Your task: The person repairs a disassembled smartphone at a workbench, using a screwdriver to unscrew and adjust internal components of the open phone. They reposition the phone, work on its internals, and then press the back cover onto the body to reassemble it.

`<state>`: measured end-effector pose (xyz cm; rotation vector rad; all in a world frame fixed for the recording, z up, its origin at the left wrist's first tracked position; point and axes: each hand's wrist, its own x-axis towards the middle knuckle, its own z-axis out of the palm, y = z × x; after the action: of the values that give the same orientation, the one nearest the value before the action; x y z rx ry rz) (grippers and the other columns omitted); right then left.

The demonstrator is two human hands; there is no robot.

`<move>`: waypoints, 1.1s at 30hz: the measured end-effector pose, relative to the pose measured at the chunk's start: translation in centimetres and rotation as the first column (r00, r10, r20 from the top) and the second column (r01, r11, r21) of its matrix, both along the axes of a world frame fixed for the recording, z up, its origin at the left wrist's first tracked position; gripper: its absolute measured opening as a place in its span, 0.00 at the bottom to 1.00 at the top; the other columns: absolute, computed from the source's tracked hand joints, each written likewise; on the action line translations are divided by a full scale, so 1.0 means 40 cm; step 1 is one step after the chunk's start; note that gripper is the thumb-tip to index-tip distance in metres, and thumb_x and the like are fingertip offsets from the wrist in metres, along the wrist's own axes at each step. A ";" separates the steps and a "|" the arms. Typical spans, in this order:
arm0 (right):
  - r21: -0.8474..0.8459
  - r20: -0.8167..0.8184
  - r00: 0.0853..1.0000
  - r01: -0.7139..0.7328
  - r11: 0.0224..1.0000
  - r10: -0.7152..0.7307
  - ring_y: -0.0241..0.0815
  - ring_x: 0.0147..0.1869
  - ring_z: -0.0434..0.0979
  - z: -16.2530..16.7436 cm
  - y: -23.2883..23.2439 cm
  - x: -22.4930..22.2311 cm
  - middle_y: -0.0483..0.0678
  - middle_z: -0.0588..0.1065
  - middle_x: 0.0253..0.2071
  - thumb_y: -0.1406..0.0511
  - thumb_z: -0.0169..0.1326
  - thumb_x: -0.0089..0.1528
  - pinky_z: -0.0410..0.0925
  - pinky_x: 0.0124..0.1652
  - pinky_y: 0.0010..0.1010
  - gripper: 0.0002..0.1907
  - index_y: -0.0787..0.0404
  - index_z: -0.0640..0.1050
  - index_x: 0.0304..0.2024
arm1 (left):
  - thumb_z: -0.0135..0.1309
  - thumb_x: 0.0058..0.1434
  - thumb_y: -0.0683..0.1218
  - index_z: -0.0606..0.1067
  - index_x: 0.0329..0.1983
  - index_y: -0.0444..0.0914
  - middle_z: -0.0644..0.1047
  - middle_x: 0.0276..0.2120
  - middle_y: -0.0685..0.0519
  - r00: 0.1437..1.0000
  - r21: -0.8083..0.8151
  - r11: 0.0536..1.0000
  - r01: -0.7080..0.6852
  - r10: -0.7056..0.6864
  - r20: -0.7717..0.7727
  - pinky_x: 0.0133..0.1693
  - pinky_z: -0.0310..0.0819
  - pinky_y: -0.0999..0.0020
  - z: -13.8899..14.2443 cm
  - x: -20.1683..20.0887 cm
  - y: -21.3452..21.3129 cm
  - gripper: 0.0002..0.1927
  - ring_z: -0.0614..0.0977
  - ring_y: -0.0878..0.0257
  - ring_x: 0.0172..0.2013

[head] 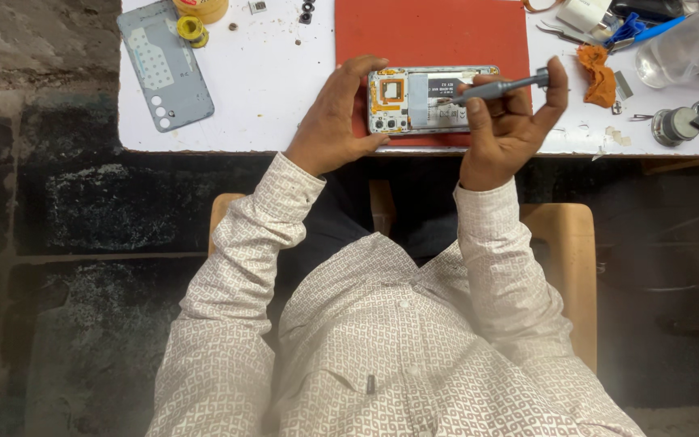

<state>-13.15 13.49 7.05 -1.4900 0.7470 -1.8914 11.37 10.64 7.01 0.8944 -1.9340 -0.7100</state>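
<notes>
Both forearms come up from the lap in patterned white sleeves, elbows tucked low, wrists bent over the near edge of the white tabletop [269, 89]. The left hand [335, 121] is cupped around the left end of an opened phone [426, 99], thumb along its near edge and fingers curled over the far edge, so it's clamped on the phone and pinning it flat. The phone lies longways on a red mat [438, 32], right at the tabletop's near edge, back off, with the orange flex and camera cluster showing at its left end.

The right hand [507, 129] is closed on a grey metal screwdriver [499, 87], held almost level. Thumb and bent fingers pinch the barrel while the index finger stretches up along the right, near the handle's end. The tip points left and sits over the phone's middle; can't tell if it's actually touching a screw.

Off at the far-left corner lies the grey back cover [165, 65], camera holes toward the near side, with a yellow tape roll [192, 30] just beside it. An orange cloth [599, 74] sits right of the mat.
</notes>
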 end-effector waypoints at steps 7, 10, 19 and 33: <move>0.012 -0.008 0.998 0.055 0.998 -0.055 0.45 0.55 0.83 -0.010 0.005 -0.017 0.56 0.79 0.52 0.78 0.62 0.74 0.77 0.63 0.39 0.42 0.47 0.49 0.75 | 0.75 0.50 0.42 0.55 0.73 0.49 0.64 0.68 0.49 0.999 -0.071 0.997 0.028 -0.029 -0.022 0.65 0.75 0.56 -0.011 0.002 -0.003 0.53 0.72 0.50 0.66; -0.018 -0.071 0.996 0.053 0.998 -0.054 0.46 0.56 0.83 0.001 -0.002 0.002 0.56 0.79 0.53 0.78 0.62 0.74 0.78 0.63 0.39 0.42 0.46 0.49 0.75 | 0.75 0.50 0.42 0.54 0.74 0.49 0.64 0.69 0.50 0.999 -0.104 0.994 0.028 -0.030 -0.016 0.67 0.73 0.54 -0.010 0.002 -0.005 0.54 0.71 0.50 0.67; -0.155 -0.274 0.960 0.019 0.988 -0.061 0.46 0.58 0.83 0.052 -0.027 0.105 0.58 0.77 0.54 0.80 0.57 0.73 0.79 0.60 0.36 0.41 0.46 0.51 0.75 | 0.73 0.53 0.39 0.56 0.73 0.50 0.64 0.69 0.52 0.990 0.034 0.995 0.096 -0.092 -0.106 0.61 0.78 0.61 0.014 -0.002 0.010 0.51 0.78 0.56 0.63; -0.182 -0.348 0.934 0.020 0.983 -0.083 0.44 0.58 0.82 0.047 -0.058 0.130 0.58 0.76 0.55 0.77 0.59 0.73 0.78 0.59 0.33 0.40 0.46 0.51 0.76 | 0.73 0.51 0.39 0.58 0.73 0.49 0.65 0.67 0.51 0.995 0.027 0.998 0.065 -0.063 -0.080 0.65 0.77 0.60 0.031 -0.005 0.020 0.50 0.74 0.54 0.65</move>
<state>-7.94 11.18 8.92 -1.9761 0.8006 -1.7838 11.16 11.43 8.25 0.8129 -1.8933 -0.8015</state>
